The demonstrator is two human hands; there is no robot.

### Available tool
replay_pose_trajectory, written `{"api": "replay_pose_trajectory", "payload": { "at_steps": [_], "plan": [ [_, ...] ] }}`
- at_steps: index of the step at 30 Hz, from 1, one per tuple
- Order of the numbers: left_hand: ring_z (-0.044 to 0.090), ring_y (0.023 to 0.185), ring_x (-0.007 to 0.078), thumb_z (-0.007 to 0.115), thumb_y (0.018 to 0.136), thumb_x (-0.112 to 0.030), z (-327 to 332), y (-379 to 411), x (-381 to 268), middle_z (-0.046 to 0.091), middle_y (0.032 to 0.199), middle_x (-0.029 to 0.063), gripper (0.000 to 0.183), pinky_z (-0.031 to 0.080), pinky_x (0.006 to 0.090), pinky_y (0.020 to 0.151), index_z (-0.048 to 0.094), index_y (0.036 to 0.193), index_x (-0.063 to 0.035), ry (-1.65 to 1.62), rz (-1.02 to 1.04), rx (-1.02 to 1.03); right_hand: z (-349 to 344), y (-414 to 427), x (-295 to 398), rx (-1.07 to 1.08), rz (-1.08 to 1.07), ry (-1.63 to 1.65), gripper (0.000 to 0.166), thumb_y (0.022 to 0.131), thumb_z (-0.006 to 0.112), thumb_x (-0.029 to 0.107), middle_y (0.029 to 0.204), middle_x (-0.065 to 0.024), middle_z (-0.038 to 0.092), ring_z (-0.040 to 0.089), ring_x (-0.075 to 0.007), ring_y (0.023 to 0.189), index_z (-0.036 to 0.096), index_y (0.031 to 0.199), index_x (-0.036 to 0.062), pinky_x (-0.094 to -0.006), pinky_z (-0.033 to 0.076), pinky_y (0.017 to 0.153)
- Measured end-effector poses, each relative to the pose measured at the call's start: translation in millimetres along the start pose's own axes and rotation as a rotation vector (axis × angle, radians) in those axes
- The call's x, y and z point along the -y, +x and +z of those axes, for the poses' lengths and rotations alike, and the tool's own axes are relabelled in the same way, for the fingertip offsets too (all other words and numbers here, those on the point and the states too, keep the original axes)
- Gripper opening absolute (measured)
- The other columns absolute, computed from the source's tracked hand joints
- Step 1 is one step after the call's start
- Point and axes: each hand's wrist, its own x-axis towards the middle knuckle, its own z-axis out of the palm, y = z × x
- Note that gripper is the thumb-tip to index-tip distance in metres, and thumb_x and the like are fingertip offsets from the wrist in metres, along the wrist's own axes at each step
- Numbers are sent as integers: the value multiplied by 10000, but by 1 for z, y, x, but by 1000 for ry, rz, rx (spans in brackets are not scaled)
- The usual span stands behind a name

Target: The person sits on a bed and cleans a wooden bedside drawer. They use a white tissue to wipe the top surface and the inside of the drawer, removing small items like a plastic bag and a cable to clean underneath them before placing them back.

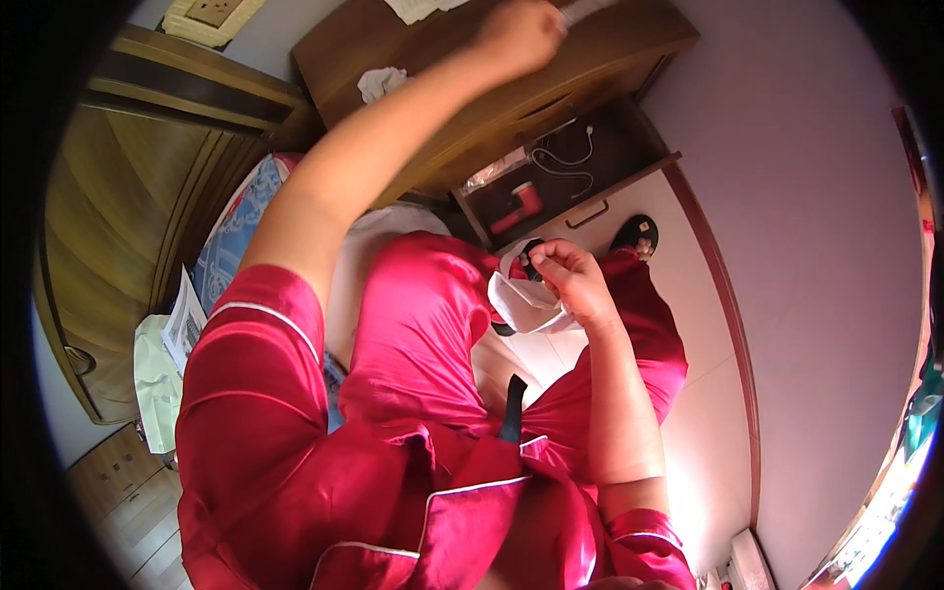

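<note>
My left hand (522, 35) is stretched out over the wooden cabinet top (457, 55), fingers closed around one end of a blurred whitish item (586, 11) that I cannot identify. Between my knees, my right hand (577, 279) pinches the rim of a white bag (520, 299), its mouth towards me. Something dark shows at the fingertips of that hand; whether it is held or lies behind is unclear. Below the cabinet top, an open drawer (546, 214) holds a red device (520, 210) with a pale round end, a white cable (564, 161) and a clear plastic packet (498, 168).
Crumpled white tissue (381, 82) and white papers (417, 7) lie on the cabinet. A carved wooden headboard or door panel (110, 206), blue patterned fabric (240, 221) and a pale green bag (156, 376) are at left. A wall (796, 221) rises at right, beside the tiled floor (708, 413).
</note>
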Motion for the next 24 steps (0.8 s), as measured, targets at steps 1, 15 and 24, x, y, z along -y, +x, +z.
{"api": "replay_pose_trajectory", "payload": {
  "at_steps": [1, 15, 24],
  "plan": [
    [590, 703, 262, 565, 814, -217, 31, -28, -11, 609, 759, 139, 161, 456, 379, 614, 616, 801, -64, -172, 164, -59, -1, -1, -7, 21, 13, -100, 81, 859, 571, 91, 671, 38, 540, 422, -24, 555, 599, 904, 30, -180, 320, 497],
    [566, 1058, 303, 500, 784, -74, 257, -113, 69, 592, 1119, 167, 272, 479, 388, 852, 640, 1014, -32, 227, -82, 763, 9, -12, -6, 77, 19, -433, 124, 815, 606, 150, 642, -6, 586, 491, -54, 578, 609, 858, 35, -221, 376, 528],
    [574, 983, 369, 464, 790, -66, 361, -103, 120, 588, 1035, 240, 224, 467, 433, 843, 617, 946, -16, 61, -275, 535, -3, -14, 1, 7, 192, -278, 168, 861, 596, 157, 718, 19, 566, 480, -41, 630, 581, 943, 11, -194, 383, 568]
  ]
}}
